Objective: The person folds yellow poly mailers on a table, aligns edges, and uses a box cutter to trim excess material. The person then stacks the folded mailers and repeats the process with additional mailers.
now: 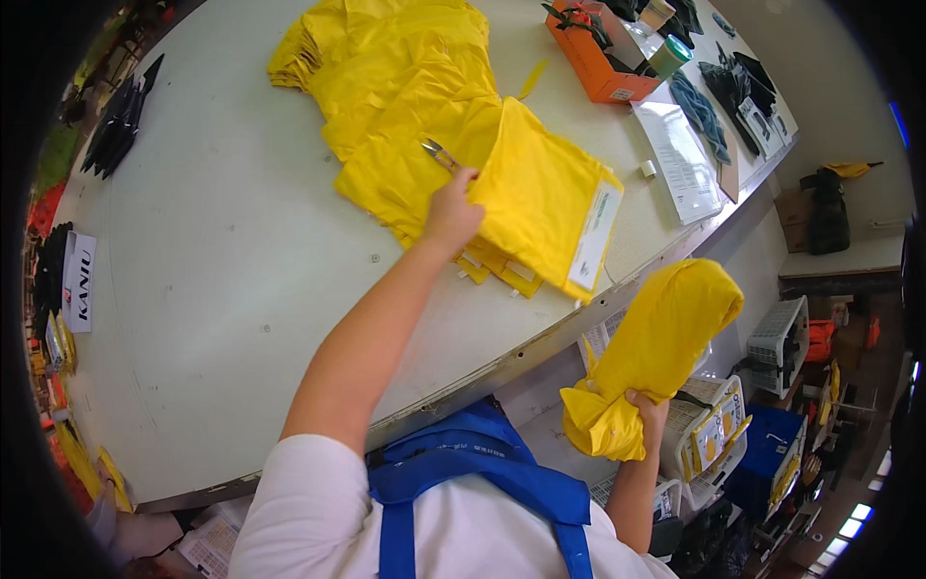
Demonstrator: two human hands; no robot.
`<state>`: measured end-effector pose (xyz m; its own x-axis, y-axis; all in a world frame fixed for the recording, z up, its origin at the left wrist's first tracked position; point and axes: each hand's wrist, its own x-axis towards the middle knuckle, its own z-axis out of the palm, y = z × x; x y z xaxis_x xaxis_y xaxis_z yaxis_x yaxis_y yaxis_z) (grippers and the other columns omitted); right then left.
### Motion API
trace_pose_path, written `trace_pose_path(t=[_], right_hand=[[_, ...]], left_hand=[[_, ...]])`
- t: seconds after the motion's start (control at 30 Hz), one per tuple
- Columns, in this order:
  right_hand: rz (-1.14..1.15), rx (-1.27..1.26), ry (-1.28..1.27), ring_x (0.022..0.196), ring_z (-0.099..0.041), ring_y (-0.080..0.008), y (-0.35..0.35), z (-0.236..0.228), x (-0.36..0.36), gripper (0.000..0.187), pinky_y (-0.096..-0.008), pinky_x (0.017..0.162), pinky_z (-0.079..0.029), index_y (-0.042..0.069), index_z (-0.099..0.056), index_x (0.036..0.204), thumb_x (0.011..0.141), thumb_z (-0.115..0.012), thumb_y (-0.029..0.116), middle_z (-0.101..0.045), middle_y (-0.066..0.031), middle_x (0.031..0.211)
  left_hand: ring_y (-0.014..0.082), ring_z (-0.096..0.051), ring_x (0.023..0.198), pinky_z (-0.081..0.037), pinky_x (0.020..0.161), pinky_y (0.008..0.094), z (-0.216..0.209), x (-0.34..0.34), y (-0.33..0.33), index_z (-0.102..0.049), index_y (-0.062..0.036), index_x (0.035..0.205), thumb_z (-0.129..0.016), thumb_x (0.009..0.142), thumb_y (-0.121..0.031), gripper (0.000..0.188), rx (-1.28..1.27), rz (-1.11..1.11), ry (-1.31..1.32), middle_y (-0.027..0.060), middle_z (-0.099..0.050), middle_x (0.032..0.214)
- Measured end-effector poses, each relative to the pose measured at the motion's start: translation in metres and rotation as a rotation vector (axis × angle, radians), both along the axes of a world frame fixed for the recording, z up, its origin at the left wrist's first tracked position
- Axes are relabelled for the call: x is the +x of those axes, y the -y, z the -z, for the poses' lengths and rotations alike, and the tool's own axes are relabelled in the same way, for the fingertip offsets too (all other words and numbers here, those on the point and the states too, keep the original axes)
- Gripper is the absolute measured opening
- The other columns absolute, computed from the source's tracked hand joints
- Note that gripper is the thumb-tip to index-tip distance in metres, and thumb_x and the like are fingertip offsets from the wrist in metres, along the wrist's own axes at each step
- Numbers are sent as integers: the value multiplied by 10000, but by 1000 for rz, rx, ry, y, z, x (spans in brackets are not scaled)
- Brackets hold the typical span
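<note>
My left hand (451, 214) reaches over the table, its fingers closed on small metal thread snips (434, 151) whose blades point away to the upper left. Beneath and beside it lies a flat yellow fabric piece (543, 193) with a white printed strip along its right edge; the fingertips are at its left edge, and whether they also pinch it I cannot tell. Off the table's front edge, my right hand (648, 417) grips a thick, rolled yellow fabric bundle (666, 323) from below. Loose cloth bunches at the bundle's lower end, and part of this hand is hidden behind it.
A heap of yellow fabric (405, 58) spreads over the far part of the white table (222, 280). An orange box (598, 63) with tools stands at the far right, near papers in a clear sleeve (678, 159). Below on the right are white baskets (779, 338) and a blue box (767, 454).
</note>
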<state>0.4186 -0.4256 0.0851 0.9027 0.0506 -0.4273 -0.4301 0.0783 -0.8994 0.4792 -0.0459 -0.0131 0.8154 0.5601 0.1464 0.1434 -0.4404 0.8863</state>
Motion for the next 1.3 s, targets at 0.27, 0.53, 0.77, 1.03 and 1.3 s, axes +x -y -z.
trace_pose_path(t=[0.27,0.53,0.77,1.03,1.3], right_hand=[[-606,16,-92,1085,-553,-234,-103,-9,34,758,-342,924,-448,5,-404,1318,615,-680,-45,-556,-109,1196],[-1169,-611,385,1087,-570,-280,-194,-4,16,804,-350,927,-440,-2,-358,1336,636,-746,69,-588,-179,1168],[-1721,-1125,943,906,-613,-354,-205,30,3,854,-423,762,-500,-21,-388,1297,617,-777,319,-624,-184,992],[-2229,-928,1170,870,-623,-341,-221,25,14,844,-415,736,-506,45,-397,1321,617,-778,310,-618,-136,980],[-1602,-1221,665,923,-611,-421,-232,4,-20,881,-451,777,-492,-36,-294,1349,666,-737,300,-624,-272,996]], left_hand=[[249,-553,1047,-441,909,321,-38,-231,-106,-487,-48,1279,-598,756,-6,535,-99,-349,-509,128,-567,1142],[319,-474,1092,-397,945,414,12,-277,48,-519,-100,1231,-646,754,-131,495,462,-118,-464,124,-507,1174],[296,-522,931,-475,779,385,31,-304,29,-594,-39,1036,-561,757,-69,283,444,8,-443,93,-534,1016],[316,-529,972,-472,867,370,-1,-300,13,-459,-1,1288,-535,803,-41,492,550,-197,-262,154,-475,1166],[307,-557,877,-484,786,372,-22,-308,21,-526,-22,1150,-581,755,-34,399,488,-180,-186,140,-562,976]])
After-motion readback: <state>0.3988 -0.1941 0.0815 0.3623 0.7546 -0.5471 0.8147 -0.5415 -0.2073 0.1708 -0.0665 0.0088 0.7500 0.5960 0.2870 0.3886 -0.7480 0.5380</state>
